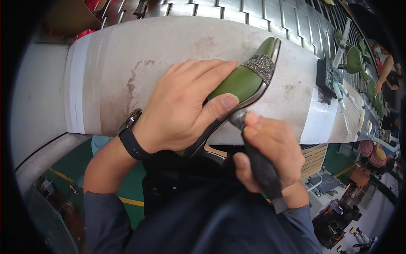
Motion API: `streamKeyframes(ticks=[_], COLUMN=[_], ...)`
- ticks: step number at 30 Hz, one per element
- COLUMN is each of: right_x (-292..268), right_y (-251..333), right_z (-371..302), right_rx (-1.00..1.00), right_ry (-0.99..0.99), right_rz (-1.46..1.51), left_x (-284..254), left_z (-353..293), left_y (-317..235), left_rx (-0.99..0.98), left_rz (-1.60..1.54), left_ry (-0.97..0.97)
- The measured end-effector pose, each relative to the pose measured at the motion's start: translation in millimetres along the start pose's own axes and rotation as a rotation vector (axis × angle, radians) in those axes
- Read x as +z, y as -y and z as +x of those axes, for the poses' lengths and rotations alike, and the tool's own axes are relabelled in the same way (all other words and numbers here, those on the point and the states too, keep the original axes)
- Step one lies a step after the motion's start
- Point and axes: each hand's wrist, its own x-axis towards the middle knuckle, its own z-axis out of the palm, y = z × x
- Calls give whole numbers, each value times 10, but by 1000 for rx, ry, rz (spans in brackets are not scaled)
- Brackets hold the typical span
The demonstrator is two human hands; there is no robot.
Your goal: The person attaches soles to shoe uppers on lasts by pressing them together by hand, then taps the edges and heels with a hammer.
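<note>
A green pointed-toe shoe [241, 86] with a glittery band across its front lies tilted on its side at the near edge of the worktable. Its toe points up and to the right, and its dark sole faces right. My left hand [182, 103] is wrapped over the shoe's upper, the thumb lying close to the sole's edge. In my right hand [275, 148] is a dark-handled tool [262, 171] with a rounded grey head. That head meets or nearly meets the sole edge near the shoe's middle. The shoe's heel part is partly hidden below my left hand.
The pale, stained worktable [169, 38] has tape bands at both ends. Behind it runs a slatted metal conveyor [211, 10]. At the right are a black box [325, 78], several syringes [341, 46] and more green shoes [354, 59]. Another person's arm [385, 72] reaches in at far right.
</note>
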Motion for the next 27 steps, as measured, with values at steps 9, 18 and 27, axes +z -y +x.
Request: streamKeyframes(ticks=[9, 18, 27], right_x=[55, 84, 192], right_y=[50, 130, 76], right_z=[12, 49, -80], right_rx=[132, 112, 14], right_ry=[167, 165, -13], right_rz=[217, 141, 184], left_x=[41, 80, 76], left_z=[-36, -69, 12], left_y=[5, -16, -14], left_rx=[-8, 1, 13], left_rz=[11, 34, 29], left_ry=[-46, -94, -76])
